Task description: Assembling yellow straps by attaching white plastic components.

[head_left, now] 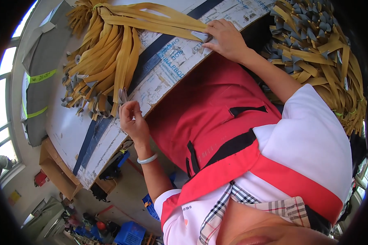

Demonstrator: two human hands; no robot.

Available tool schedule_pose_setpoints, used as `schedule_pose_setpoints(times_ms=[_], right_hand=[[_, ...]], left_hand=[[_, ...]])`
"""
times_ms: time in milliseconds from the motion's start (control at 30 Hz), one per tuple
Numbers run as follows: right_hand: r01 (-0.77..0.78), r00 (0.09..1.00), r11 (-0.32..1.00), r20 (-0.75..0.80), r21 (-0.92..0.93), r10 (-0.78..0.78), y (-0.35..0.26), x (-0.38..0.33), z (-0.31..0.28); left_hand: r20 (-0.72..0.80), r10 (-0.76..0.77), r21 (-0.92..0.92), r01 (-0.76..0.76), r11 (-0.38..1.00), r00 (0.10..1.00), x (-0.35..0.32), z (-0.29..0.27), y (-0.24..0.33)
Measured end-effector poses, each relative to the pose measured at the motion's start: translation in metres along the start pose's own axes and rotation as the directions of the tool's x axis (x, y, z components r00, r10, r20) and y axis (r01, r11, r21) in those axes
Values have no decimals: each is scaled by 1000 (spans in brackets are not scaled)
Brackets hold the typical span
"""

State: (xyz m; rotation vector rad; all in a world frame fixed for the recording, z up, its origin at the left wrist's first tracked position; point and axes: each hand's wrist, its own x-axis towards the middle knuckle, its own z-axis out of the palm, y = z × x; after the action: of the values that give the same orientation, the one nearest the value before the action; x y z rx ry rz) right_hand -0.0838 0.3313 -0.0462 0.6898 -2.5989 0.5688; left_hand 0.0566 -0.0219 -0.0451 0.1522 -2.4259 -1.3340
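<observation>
Straps, yellow with grey tips, lie bundled on the white board. Left hand pinches one grey tip at the board's near edge; right hand presses another strap's tip flat on the board. Best keep tips aligned, grip firm.

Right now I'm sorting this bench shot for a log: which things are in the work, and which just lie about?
In the work:
- left hand, pinching a grey strap tip
- right hand, pressing down one yellow strap
- bundle of yellow straps
- white board under them

Lying about:
- second strap heap
- blue crate on the floor
</observation>
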Motion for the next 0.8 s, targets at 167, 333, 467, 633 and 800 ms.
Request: schedule_pose_setpoints(times_ms=[167, 333, 467, 633, 800], right_hand=[[83, 987, 995, 131, 62, -91, -27, 1, 31], [-114, 963, 929, 268, 353, 16, -52, 4, 28], [61, 993, 980, 86, 191, -79, -41, -4, 33], [-250, 933, 843, 352, 477, 77, -43, 1, 27], [-627, 779, 71, 624, 776, 67, -64, 0, 22]], left_hand=[[286, 144, -75, -128, 989, 947, 5, 79, 43], [216, 158, -113, -137, 984, 964, 18, 116, 39], [250, 236, -98, -218, 971, 939, 22, 119, 36], [276, 172, -148, -136, 980, 946, 14, 122, 44], [150, 331, -230, -292, 928, 932, 5, 113, 55]])
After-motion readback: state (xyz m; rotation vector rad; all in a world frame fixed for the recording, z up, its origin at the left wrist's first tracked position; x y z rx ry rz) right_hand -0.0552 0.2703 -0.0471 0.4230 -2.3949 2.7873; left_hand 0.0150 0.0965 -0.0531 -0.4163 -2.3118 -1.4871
